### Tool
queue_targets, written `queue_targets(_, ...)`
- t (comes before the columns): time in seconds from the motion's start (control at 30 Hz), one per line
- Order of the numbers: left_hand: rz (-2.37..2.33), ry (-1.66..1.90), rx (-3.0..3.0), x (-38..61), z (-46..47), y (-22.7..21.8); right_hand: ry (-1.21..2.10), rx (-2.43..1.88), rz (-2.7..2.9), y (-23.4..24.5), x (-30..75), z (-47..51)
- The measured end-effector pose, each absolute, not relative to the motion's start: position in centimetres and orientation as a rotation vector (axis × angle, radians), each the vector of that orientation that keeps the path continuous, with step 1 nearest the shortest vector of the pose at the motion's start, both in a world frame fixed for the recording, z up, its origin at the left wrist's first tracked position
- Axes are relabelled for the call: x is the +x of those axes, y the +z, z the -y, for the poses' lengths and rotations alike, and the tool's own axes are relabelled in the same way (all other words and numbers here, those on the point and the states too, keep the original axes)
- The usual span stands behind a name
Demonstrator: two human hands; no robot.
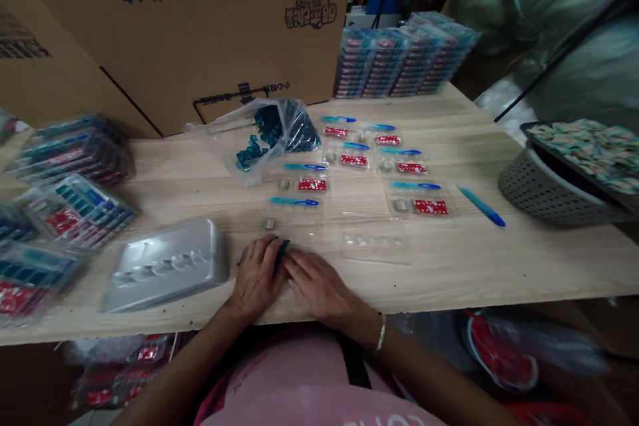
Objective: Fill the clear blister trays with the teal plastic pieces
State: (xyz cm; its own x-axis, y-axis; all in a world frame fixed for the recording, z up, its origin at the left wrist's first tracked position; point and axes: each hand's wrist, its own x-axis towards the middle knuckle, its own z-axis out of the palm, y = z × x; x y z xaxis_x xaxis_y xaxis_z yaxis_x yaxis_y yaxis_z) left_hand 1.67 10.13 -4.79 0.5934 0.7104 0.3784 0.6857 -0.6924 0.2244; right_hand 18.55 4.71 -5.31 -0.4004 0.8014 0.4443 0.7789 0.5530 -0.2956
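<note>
Along the near edge of the wooden table (449, 266), left hand (257, 279) and right hand (319, 289) lie together, fingers closed on a dark teal plastic piece (282, 254). Just beyond sit a small beige piece (268, 223) and a clear blister tray (374, 243); farther out, a plastic bag of teal pieces (269, 136).

**Soft, even light, with blur gathering at the edges**

Diffuse light of moderate brightness falls from no visible source, leaving the pale wooden worktop (429, 266) with only faint shadows. The left hand (257, 279) and right hand (319, 289) cast soft, shallow shade and look slightly smeared. A silver plastic tray (164, 266) carries a muted sheen. Motion blur streaks the stacked blister packs (70, 213) and the pale bundle (564, 33) at upper right. Wide-angle distortion bends the frame's outer edges, and the floor below lies dim.
</note>
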Motion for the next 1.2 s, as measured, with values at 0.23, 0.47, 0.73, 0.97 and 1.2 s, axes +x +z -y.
queue_targets(0.23,-1.115,0.908,2.633,0.4,-9.2,-3.1,-0.055,-1.499,1.948,-4.5,24.5,-3.2)
queue_targets(0.47,-1.28,0.808,2.624,0.0,-8.2,-1.4,0.152,-1.427,2.124,-3.3,22.9,-4.9)
queue_targets(0.73,-1.309,0.696,2.461,2.2,-9.0,-1.1,0.293,-1.489,2.038,-3.6,19.4,-6.7)
queue_targets(0.97,-1.337,0.213,2.695,4.4,-9.9,-1.5,0.249,-1.635,2.171,-3.0,19.6,-7.0)
queue_targets(1.2,-1.439,0.032,2.694,5.0,-10.4,-0.5,0.345,-1.561,2.113,-2.8,20.4,-6.7)
